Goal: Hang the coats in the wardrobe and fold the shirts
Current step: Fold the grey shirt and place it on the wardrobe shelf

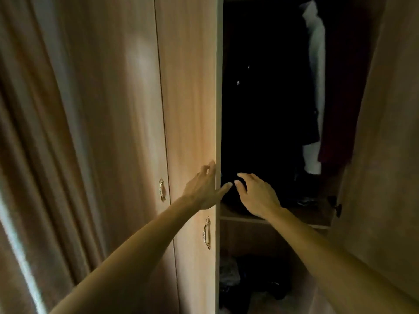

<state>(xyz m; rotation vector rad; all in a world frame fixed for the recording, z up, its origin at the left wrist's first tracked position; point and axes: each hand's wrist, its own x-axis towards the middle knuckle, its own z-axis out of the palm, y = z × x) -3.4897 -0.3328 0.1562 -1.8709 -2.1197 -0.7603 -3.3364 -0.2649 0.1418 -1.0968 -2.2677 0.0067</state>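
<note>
The wooden wardrobe (192, 98) stands open on its right half, and its inside is very dark. A black coat (267, 98) hangs in the dark opening, with a white garment (316, 87) and a dark red garment (337, 123) hanging to its right. My left hand (204, 189) rests with spread fingers on the edge of the closed middle door, its thumb past the edge. My right hand (256, 196) reaches into the opening with relaxed fingers, just above the black coat's lower part near the shelf (299, 219). It holds nothing that I can see.
The open right door (385, 132) stands close on the right. A curtain (45, 155) hangs on the left. Gold handles (206, 232) sit on the closed doors. Dark clothes (254, 279) lie in the compartment below the shelf.
</note>
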